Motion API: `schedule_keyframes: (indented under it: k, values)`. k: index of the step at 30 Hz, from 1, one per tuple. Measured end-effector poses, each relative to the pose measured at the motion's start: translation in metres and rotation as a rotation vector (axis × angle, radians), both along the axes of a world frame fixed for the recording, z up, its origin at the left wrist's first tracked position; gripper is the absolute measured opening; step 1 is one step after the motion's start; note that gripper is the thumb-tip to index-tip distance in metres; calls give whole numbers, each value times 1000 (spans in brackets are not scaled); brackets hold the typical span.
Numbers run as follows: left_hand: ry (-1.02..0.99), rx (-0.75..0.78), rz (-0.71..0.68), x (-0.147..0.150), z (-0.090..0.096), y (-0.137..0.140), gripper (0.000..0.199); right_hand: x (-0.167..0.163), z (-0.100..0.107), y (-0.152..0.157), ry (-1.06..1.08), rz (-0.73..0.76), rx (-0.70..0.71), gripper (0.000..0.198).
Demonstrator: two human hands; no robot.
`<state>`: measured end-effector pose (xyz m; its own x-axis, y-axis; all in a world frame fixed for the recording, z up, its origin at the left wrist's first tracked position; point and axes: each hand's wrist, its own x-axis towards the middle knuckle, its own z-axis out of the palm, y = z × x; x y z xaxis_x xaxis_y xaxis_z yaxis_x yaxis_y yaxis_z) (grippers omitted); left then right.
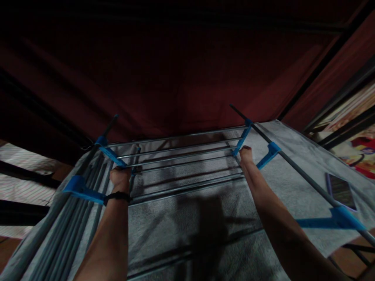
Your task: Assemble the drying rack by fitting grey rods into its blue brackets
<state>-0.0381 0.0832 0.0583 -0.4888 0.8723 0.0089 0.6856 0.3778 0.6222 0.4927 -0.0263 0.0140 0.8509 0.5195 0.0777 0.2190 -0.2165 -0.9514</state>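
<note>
A: Head view: where was the rack (183, 156)?
B: Centre, on my remote feed. Left hand (119, 177), eight o'clock, and right hand (245, 154), three o'clock, sat at its blue brackets (113, 155).
A: Gripping?
B: I couldn't tell for either. A phone (341, 191) lay near four.

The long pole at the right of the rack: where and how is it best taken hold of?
Probably around the bare stretch of the pole between the two nearest blue brackets, from the outer right side: it is slim and straight there, and the brackets point inward.
</note>
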Motion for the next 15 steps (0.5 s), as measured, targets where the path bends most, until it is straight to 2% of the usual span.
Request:
schedule_keyframes:
  k: [5,10,15]
  values:
    - [-15,-21,33,3,2,-3,22,2,-3,5,26,4,-113,31]
    - [7,-51,55,7,4,-3,31,5,-5,2,17,4,-201,35]
    - [26,-69,38,6,5,-2,27,7,0,1,-15,31,-266,32]
